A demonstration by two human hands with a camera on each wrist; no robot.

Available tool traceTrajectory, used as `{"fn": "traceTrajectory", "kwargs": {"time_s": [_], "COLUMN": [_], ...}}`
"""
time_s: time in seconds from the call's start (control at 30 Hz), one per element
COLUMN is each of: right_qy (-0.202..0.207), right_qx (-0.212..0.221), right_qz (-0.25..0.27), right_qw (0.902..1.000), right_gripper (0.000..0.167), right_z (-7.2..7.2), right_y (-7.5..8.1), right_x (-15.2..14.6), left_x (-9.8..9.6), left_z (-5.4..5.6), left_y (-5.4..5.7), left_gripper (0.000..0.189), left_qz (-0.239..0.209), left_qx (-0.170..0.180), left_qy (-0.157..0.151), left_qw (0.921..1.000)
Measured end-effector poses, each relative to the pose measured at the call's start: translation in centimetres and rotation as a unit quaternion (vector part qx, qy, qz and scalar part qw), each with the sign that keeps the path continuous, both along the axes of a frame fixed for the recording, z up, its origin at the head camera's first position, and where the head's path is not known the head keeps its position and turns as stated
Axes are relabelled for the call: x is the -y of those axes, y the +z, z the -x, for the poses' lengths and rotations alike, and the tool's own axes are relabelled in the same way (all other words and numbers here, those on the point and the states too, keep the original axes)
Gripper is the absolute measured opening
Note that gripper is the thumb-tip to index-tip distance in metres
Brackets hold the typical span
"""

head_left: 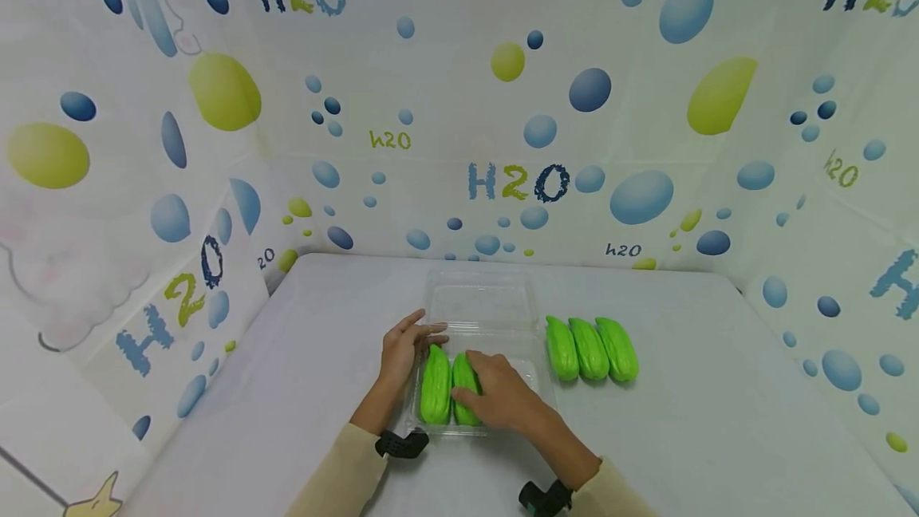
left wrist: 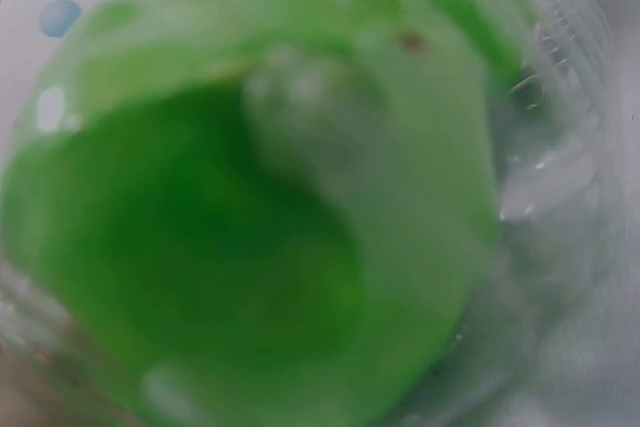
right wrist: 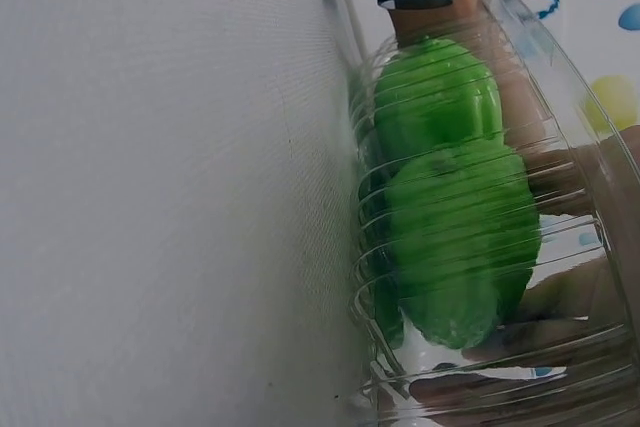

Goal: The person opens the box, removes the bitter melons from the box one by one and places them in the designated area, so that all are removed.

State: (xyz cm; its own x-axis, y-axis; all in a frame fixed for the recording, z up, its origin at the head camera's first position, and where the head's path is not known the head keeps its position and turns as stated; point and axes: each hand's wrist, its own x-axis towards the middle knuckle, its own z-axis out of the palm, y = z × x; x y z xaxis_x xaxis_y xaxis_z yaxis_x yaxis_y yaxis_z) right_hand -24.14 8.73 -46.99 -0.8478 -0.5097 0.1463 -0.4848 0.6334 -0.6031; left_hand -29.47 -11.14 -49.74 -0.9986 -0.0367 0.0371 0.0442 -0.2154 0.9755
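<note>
A clear plastic clamshell box (head_left: 531,377) lies on the table with its lid (head_left: 481,305) folded back. Inside, side by side, are a bright green ridged gourd (head_left: 435,389) and a second green gourd (head_left: 465,391). My right hand (head_left: 506,393) holds the second gourd, thumb toward its near part and fingers at its far end. At the box's left side is my left hand (head_left: 404,351), fingers stretched across the far end of the first gourd. The right wrist view shows both gourds' ends (right wrist: 460,237) through the ribbed box wall. A blurred gourd (left wrist: 200,237) fills the left wrist view.
To the right of the box, three more green gourds (head_left: 592,349) lie in a row on the white tabletop (head_left: 718,421). Behind the table hangs a white cloth backdrop (head_left: 445,70) with coloured dots and lettering.
</note>
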Motion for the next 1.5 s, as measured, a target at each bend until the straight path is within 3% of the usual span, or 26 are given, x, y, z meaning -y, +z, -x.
{"fn": "traceTrajectory", "kwargs": {"time_s": [0.17,0.3,0.4,1.17,1.4,1.5], "right_qy": [-0.009,-0.018,-0.026,-0.049,-0.065,-0.067], "right_qx": [-0.01,0.0,0.01,0.022,0.042,0.037], "right_qz": [0.002,-0.004,-0.014,-0.036,-0.06,-0.068], "right_qw": [0.9999,0.9998,0.9995,0.9979,0.9952,0.9947], "right_gripper": [0.026,0.048,0.055,0.05,0.062,0.058], "right_z": [-0.31,-0.69,-0.87,-0.71,-0.79,-0.86], "right_y": [0.01,0.16,0.21,0.13,0.23,0.21], "right_x": [0.05,0.01,0.02,0.01,0.12,0.14], "left_x": [-0.03,-0.09,-0.12,-0.06,-0.01,-0.01], "left_z": [0.01,0.01,-0.13,0.15,0.13,0.12], "left_y": [0.01,0.01,0.06,0.05,0.02,0.01], "left_gripper": [0.05,0.05,0.05,0.049,0.048,0.048], "left_qz": [-0.003,-0.007,-0.004,0.008,0.006,0.008], "left_qx": [0.001,0.004,0.001,0.01,0.013,0.015], "left_qy": [0.0,0.001,-0.001,0.0,0.0,0.0], "left_qw": [1.0,1.0,1.0,0.9999,0.9999,0.9999]}}
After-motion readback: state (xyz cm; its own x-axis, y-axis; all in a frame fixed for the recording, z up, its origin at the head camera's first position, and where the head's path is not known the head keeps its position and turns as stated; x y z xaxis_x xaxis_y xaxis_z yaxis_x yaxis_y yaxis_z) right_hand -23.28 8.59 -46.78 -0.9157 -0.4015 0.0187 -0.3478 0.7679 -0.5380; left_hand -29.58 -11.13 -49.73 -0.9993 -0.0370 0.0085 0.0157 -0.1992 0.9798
